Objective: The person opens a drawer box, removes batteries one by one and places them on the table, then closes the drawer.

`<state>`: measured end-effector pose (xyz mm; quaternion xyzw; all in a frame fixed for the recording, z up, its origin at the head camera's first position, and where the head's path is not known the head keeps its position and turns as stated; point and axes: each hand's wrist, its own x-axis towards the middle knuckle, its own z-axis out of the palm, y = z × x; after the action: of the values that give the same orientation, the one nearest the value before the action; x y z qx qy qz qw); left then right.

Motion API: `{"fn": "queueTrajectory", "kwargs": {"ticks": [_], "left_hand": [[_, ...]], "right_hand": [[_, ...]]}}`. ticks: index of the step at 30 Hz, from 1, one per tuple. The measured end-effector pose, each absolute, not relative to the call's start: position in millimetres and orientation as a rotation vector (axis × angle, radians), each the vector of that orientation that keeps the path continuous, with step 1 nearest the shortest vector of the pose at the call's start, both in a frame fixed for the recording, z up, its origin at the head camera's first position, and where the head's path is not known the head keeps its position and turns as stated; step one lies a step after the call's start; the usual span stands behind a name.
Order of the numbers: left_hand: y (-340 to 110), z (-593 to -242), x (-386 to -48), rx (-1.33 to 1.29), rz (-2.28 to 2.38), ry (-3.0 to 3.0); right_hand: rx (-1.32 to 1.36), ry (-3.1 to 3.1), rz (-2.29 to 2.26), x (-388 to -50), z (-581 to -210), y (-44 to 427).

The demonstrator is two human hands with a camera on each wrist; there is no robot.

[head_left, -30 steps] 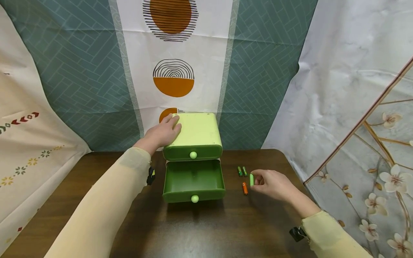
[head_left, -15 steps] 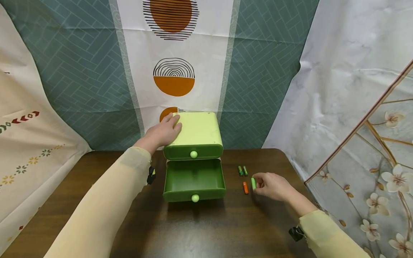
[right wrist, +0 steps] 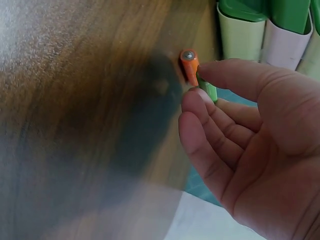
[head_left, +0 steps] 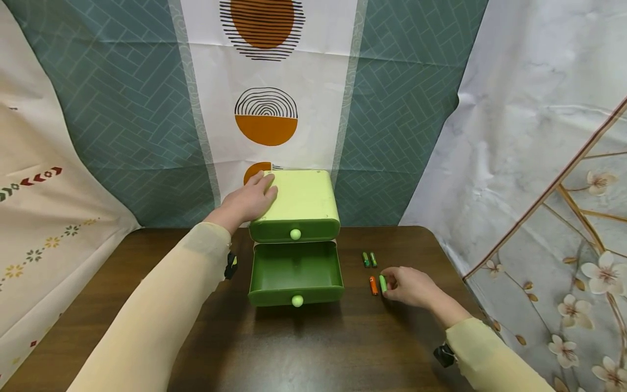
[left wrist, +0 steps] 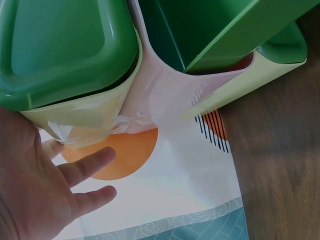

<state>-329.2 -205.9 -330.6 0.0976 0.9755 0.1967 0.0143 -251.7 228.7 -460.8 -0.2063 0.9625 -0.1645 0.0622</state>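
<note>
On the dark wooden counter (head_left: 303, 348) I see a pale-green plastic drawer unit (head_left: 306, 196), the person's left hand (head_left: 250, 201) on its top, fingers spread. The right hand (head_left: 410, 287) pinches a light-green cylinder (head_left: 383, 284) between thumb and fingers, just beside an orange battery (head_left: 374, 286), near two green batteries (head_left: 366, 259).

Head cam bright, glare on tbl (head_left: 299, 351), dk shadow R-wrist cam

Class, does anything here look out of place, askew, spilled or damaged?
Nothing looks spilled or broken. One drawer juts out below the shut top drawer, and what looks like crinkled clear film clings untidily to the cabinet.
</note>
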Motion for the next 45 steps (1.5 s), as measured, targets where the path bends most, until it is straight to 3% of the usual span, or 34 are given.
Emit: {"fn": "queueTrajectory", "kwargs": {"ticks": [22,30,45], "left_hand": [[-205.4,-331.0,-331.8,0.305,0.613,3.036],[-205.2,-330.4,-331.0,0.303,0.625,3.040],[-205.3,-331.1,-330.8,0.298,0.633,3.043]], "right_hand": [[-0.718,2.896,-0.511,-270.3,-488.7,237.1],[-0.578,2.886,-0.478,-263.5,-479.0,226.3],[-0.568,2.881,-0.472,-263.2,-480.4,224.8]]}}
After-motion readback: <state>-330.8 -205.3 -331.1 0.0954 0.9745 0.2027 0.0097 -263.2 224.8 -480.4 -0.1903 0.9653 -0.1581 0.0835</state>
